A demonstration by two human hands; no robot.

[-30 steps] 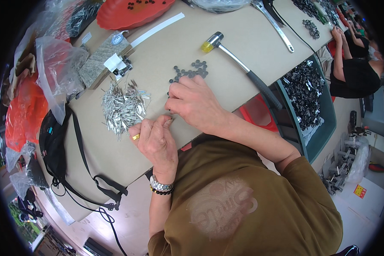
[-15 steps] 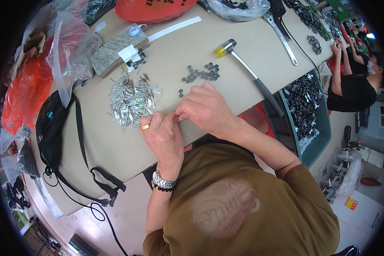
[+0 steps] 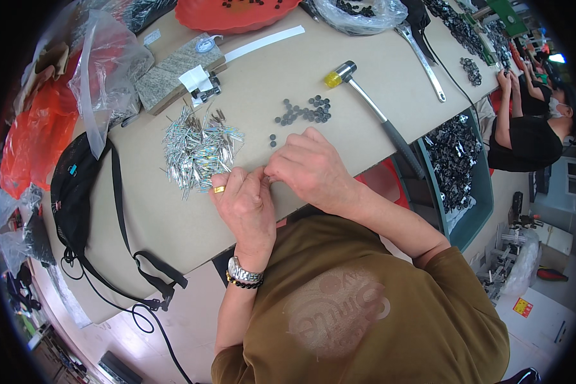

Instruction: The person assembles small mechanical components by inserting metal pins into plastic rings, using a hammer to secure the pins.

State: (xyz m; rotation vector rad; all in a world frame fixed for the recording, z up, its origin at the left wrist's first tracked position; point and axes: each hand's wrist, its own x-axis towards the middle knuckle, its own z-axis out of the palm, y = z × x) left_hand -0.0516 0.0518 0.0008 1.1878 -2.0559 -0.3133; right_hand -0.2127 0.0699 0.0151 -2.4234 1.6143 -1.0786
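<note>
My left hand [image 3: 242, 201] and my right hand [image 3: 312, 168] meet fingertip to fingertip just above the table's near edge. Both are closed in a pinch, and whatever lies between the fingers is too small and too covered to name. Left of them spreads a heap of thin shiny metal pins [image 3: 200, 148], close to my left knuckles. Small dark round caps [image 3: 306, 113] lie scattered beyond my right hand, two of them apart from the others. A hammer [image 3: 371, 102] with a yellow and black head rests farther right, its dark grip reaching past the table edge.
A stone block [image 3: 173, 78], a red tray [image 3: 237, 18] and a clear plastic bag [image 3: 102, 77] stand at the back left. A black bag [image 3: 80, 192] with straps lies left. An adjustable wrench [image 3: 424, 64] is far right, above a green bin [image 3: 486, 205] of black parts. Another person [image 3: 528, 137] works at right.
The view has shifted very slightly. Both hands keep their pinch at the same place; the pins, caps and hammer lie as before.
</note>
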